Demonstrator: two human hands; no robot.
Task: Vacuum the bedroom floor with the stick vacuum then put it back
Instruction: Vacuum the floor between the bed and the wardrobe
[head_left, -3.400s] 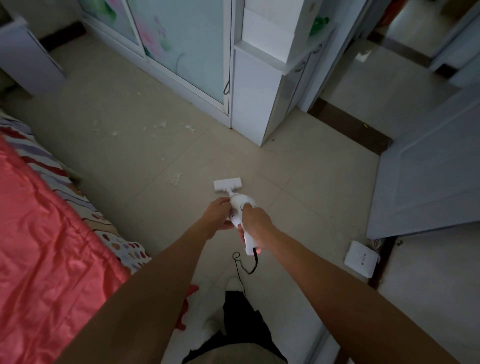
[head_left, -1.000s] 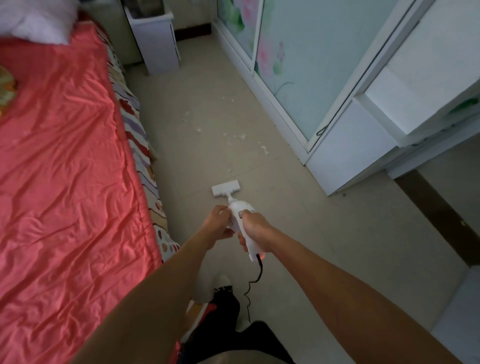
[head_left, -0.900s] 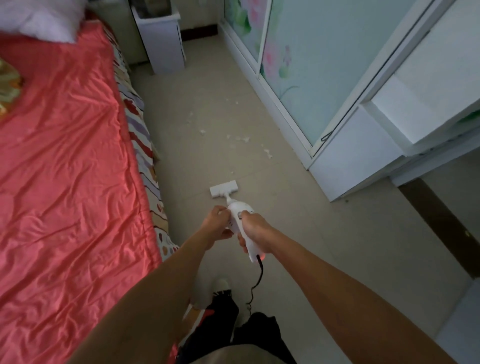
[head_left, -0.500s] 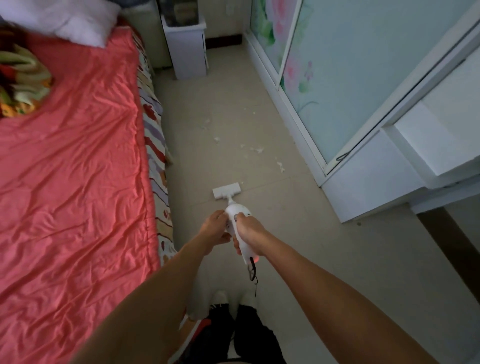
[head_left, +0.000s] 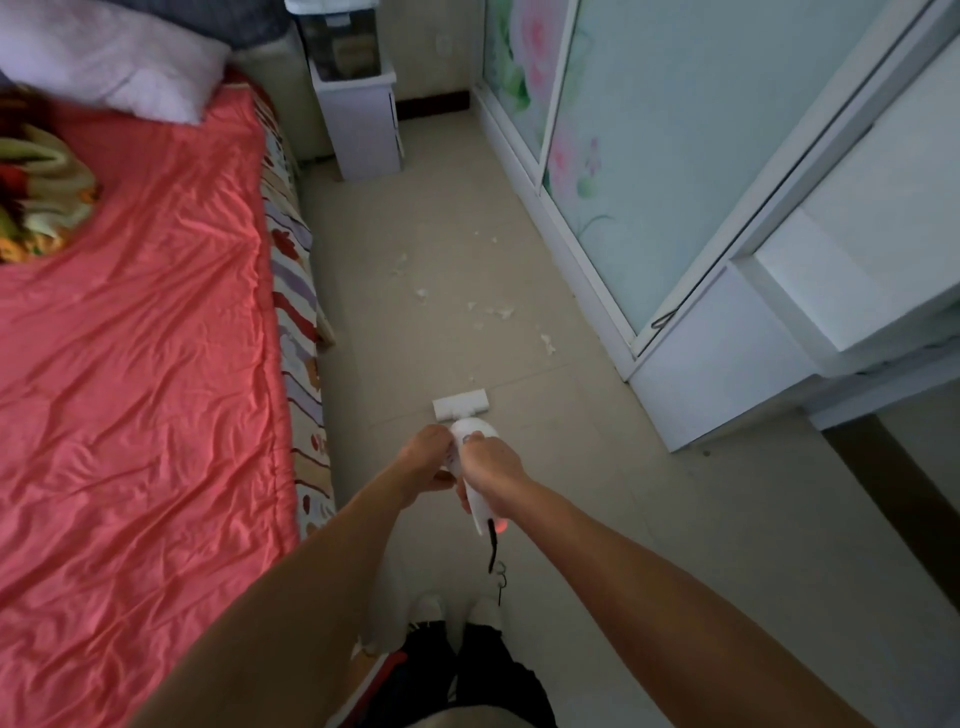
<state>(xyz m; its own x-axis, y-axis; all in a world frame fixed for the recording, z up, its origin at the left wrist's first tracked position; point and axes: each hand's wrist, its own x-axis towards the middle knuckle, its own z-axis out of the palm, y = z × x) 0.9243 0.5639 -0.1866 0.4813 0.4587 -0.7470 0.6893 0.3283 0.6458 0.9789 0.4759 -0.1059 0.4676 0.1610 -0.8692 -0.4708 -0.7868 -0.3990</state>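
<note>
I hold a white stick vacuum (head_left: 469, 435) in front of me with both hands. My right hand (head_left: 488, 467) wraps its handle, and my left hand (head_left: 427, 460) grips its left side. The flat white floor head (head_left: 461, 405) rests on the beige tiled floor (head_left: 597, 519), pointing away from me. An orange light glows at the handle's rear end, and a black strap (head_left: 493, 551) dangles below it. White scraps of debris (head_left: 498, 312) lie scattered on the tiles beyond the floor head.
A bed with a red cover (head_left: 130, 338) fills the left side, with a pillow (head_left: 114, 57) at its head. A white nightstand (head_left: 358, 119) stands at the far end. The wardrobe with flowered sliding doors (head_left: 649, 156) and a white cabinet (head_left: 727, 358) line the right.
My view has swung left from the doorway toward the aisle between bed and wardrobe. The vacuum stays in both hands, its head nearer the scraps now.
</note>
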